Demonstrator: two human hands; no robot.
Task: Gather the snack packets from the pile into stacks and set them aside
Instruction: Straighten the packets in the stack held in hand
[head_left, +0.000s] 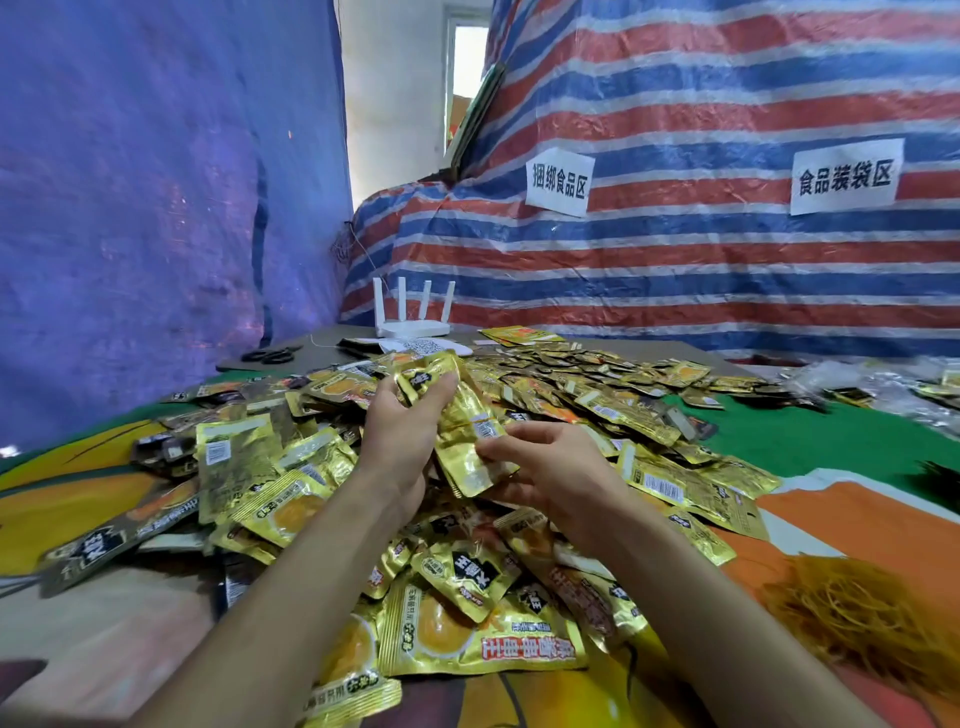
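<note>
A big pile of gold snack packets covers the table in front of me and spreads back to the right. My left hand grips a stack of gold packets held above the pile, thumb and fingers curled round its upper part. My right hand pinches the lower end of the same stack from the right, fingers against its barcode side. The underside of the stack is hidden by my hands.
A heap of yellow rubber bands lies at the right front. A white router and black scissors sit at the back. Clear plastic bags lie far right. Striped tarp walls the back, blue tarp the left.
</note>
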